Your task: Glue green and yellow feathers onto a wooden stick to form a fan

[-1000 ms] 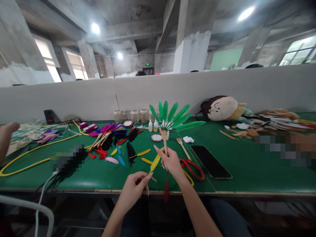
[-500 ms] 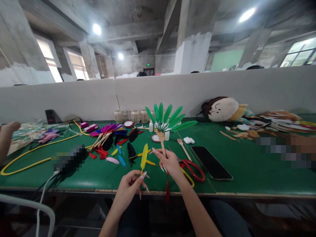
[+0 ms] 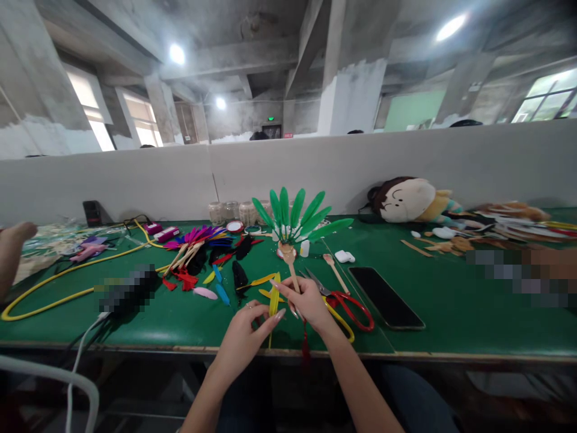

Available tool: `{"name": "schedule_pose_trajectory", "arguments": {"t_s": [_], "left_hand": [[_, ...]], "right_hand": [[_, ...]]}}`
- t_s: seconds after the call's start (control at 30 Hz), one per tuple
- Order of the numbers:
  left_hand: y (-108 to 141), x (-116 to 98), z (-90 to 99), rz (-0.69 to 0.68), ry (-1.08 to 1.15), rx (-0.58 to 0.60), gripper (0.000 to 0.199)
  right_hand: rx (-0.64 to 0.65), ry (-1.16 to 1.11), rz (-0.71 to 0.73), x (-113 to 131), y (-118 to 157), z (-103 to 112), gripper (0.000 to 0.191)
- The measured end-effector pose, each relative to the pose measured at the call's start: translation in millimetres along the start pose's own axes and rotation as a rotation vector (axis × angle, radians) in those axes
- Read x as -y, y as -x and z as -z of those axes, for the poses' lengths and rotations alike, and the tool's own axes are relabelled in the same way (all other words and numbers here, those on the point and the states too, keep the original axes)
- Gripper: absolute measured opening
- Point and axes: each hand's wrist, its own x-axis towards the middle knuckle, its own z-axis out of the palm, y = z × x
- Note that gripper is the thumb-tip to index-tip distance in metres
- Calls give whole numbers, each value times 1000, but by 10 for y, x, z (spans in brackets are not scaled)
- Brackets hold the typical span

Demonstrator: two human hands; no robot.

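My right hand [image 3: 309, 302] is closed round the wooden handle of a feather fan [image 3: 291, 264]. Green feathers spread upward from the fan's head, and a red tassel [image 3: 306, 343] hangs below the hand. Just left of the handle, my left hand [image 3: 247, 328] pinches an upright yellow feather [image 3: 274, 297], whose thin quill points down. The fingertips of my right hand are close to the top of this feather; whether they touch it I cannot tell. Behind my hands, more yellow feathers [image 3: 264, 279] lie on the green table [image 3: 180, 328].
Red-handled scissors [image 3: 356, 311] and a black phone [image 3: 386, 297] lie right of my hands. Colourful fans [image 3: 192, 249] and loose feathers are on the left. Jars [image 3: 231, 210] and a plush doll [image 3: 408, 199] stand by the partition. Another person's hand [image 3: 18, 234] shows far left.
My left hand has moved right and up with the yellow feather, towards my right hand. The green fan has tilted and shifted slightly left.
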Motion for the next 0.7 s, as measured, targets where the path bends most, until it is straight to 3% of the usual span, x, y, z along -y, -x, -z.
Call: {"name": "schedule_pose_trajectory", "arguments": {"t_s": [0.13,0.3,0.37,0.6,0.7], "left_hand": [[-57,33,27,-32,-42,-1,38],[-86,41,52,132,204,283,40],[-92,58,60,186,286,332,42],[-84,141,257,160,312,214,46],[-77,198,413,149,288,92,47]], "right_hand": [[30,7,-6,7,14,-2,34],[106,53,-32,53,51,2,32],[141,69,-40,79,65,5,32],[113,18,-61,161,106,67,38],[116,-13,-48,150,118,113,38]]}}
